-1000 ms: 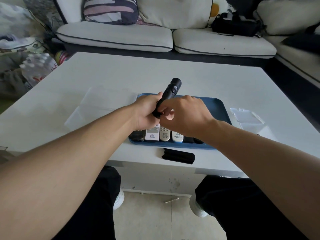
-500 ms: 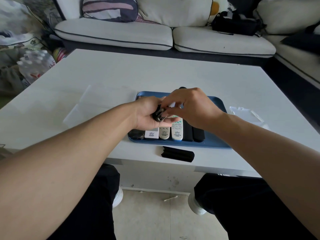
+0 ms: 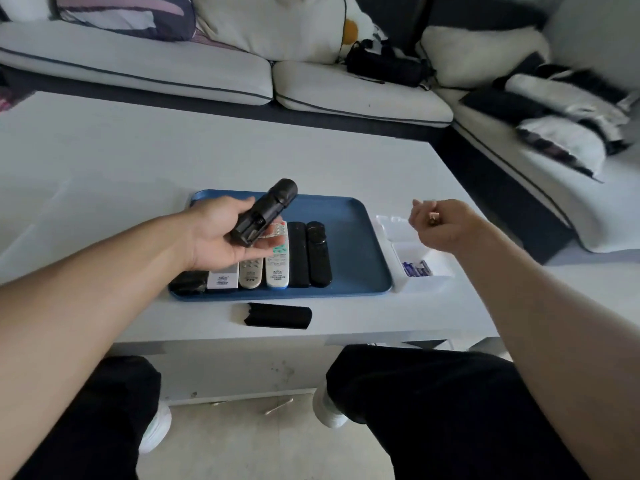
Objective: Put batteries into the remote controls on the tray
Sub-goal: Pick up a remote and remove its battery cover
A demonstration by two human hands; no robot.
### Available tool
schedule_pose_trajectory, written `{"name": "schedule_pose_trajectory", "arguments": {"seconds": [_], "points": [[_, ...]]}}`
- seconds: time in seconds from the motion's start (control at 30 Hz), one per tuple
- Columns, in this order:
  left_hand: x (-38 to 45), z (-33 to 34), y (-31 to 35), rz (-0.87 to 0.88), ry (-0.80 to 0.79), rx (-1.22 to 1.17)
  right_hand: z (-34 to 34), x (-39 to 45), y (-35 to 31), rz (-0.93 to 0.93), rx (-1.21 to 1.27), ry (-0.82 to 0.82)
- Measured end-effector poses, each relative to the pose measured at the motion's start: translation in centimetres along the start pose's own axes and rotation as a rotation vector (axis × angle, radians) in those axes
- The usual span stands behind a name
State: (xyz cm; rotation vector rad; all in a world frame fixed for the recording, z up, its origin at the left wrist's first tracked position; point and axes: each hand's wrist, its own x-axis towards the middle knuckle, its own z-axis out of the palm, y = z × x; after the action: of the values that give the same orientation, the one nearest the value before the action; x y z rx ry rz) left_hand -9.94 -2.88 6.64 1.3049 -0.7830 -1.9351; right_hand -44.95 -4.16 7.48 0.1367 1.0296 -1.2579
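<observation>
My left hand (image 3: 218,233) holds a black remote (image 3: 265,213) tilted above the blue tray (image 3: 346,209), its open battery bay facing up. Several remotes lie side by side on the tray's near half: light ones (image 3: 277,265) and black ones (image 3: 318,254). The loose black battery cover (image 3: 278,316) lies on the table in front of the tray. My right hand (image 3: 443,225) hovers right of the tray, over the white battery box (image 3: 440,282), fingers curled with nothing visible in them. Blue batteries (image 3: 417,268) lie in the box.
The white coffee table (image 3: 138,161) ends just past the battery cover, with my knees below it. The box's clear lid (image 3: 391,225) lies open behind it. A sofa (image 3: 346,95) with cushions and a black bag wraps around the far and right sides.
My right hand has let go of the black remote and swung right to above the battery box. The left hand keeps the remote, now tilted with its open back showing.
</observation>
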Motion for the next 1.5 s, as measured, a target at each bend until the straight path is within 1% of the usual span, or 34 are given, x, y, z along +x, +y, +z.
{"name": "schedule_pose_trajectory", "arguments": {"seconds": [0.03,0.07,0.1,0.2,0.3,0.4,0.43,0.57,0.7,0.77,0.9,1.2,1.37,1.43,1.5], "points": [[0.1,0.4,0.0,0.002,0.001,-0.003,-0.8,0.2,-0.3,-0.027,-0.024,0.057],[0.1,0.7,0.0,0.003,0.003,-0.004,-1.4,0.4,-0.3,-0.056,-0.130,0.100],[0.2,1.1,0.0,0.001,0.009,0.001,-2.0,0.5,0.0,-0.097,-0.315,0.139],[0.5,1.7,-0.1,-0.002,0.010,0.015,-3.1,0.6,1.0,-0.252,-0.985,0.257],[0.9,1.9,-0.2,0.003,0.009,0.031,-3.4,0.3,1.3,-0.297,-1.420,0.262],[1.1,2.1,-0.3,0.016,0.019,0.045,-3.2,0.3,1.2,-0.297,-1.769,0.282],[1.2,2.1,-0.3,0.017,0.017,0.050,-3.0,0.2,1.2,-0.303,-1.844,0.299],[1.1,2.0,-0.3,0.015,0.013,0.076,-2.7,0.4,0.9,-0.351,-1.958,0.366],[1.0,1.9,-0.3,0.011,0.020,0.089,-3.1,1.1,1.4,-0.443,-2.183,0.513],[1.1,1.9,-0.4,0.023,0.029,0.085,-3.1,1.1,1.5,-0.457,-2.216,0.541],[1.1,2.1,-0.4,0.072,0.033,0.066,-3.0,1.5,1.3,-0.390,-2.102,0.466],[1.2,2.3,-0.3,0.107,0.002,0.039,-3.7,2.4,1.3,-0.409,-2.130,0.479],[1.1,2.1,-0.2,0.107,0.008,0.030,-3.5,2.2,1.3,-0.354,-2.157,0.517],[1.1,2.0,-0.2,0.105,0.014,0.029,-3.5,1.8,1.6,-0.385,-2.222,0.602],[1.1,2.0,-0.1,0.108,0.016,0.037,-3.7,1.6,1.7,-0.442,-2.217,0.671]]}}
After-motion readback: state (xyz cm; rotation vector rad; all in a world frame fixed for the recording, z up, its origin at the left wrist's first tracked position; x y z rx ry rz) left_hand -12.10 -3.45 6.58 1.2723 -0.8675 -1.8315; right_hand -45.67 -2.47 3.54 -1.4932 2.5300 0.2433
